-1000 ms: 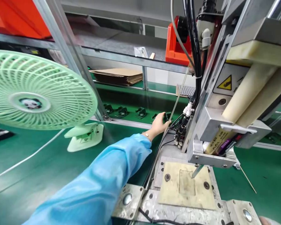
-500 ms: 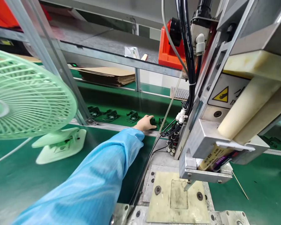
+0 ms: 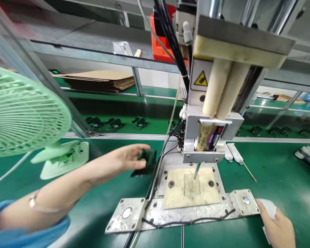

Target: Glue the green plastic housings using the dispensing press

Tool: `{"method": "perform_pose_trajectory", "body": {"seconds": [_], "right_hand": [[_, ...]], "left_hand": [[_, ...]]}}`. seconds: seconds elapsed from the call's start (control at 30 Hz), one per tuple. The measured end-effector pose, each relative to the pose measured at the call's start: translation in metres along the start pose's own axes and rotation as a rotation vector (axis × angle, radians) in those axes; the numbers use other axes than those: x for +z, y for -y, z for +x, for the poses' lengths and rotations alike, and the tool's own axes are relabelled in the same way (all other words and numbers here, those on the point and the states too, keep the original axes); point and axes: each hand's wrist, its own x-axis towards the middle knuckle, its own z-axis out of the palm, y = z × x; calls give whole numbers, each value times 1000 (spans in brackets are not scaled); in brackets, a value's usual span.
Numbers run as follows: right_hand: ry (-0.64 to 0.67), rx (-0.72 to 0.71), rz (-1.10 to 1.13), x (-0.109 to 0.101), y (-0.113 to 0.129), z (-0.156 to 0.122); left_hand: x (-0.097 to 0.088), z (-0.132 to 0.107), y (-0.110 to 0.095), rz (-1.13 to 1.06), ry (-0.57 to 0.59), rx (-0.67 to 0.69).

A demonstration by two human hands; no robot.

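Observation:
My left hand (image 3: 127,159) is closed on a small dark green part (image 3: 146,162), carried just left of the dispensing machine's base. The machine head (image 3: 212,137) holds two cream cartridges, and its needle (image 3: 196,171) points into the recess of the beige fixture plate (image 3: 191,187). My right hand (image 3: 276,225) rests at the bottom right beside the metal base plate (image 3: 155,215), with its fingers on a white cloth (image 3: 270,208). More dark parts (image 3: 113,123) lie in a row on the conveyor belt behind.
A mint green fan (image 3: 23,112) stands at the left on a clip base. Black cables (image 3: 155,179) run down beside the base plate. Flattened cardboard (image 3: 98,80) and an orange bin (image 3: 160,44) sit further back. A thin stick (image 3: 248,171) lies right of the machine.
My left hand has pulled back from the conveyor with a dark part in it, toward the fixture. The view swung right, and my right hand came into sight.

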Motion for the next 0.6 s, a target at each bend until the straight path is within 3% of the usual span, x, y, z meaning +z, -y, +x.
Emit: {"method": "perform_pose_trajectory", "body": {"seconds": [0.1, 0.2, 0.33, 0.6], "right_hand": [[-25, 41, 83, 2, 3, -2], [-7, 49, 130, 3, 4, -3], [-6, 13, 180, 3, 7, -4], [-24, -40, 224, 6, 7, -4]], "left_hand": [[40, -50, -2, -138, 368, -197], [88, -70, -10, -298, 517, -299], [127, -58, -14, -388, 464, -235], [148, -15, 4, -193, 333, 67]]}}
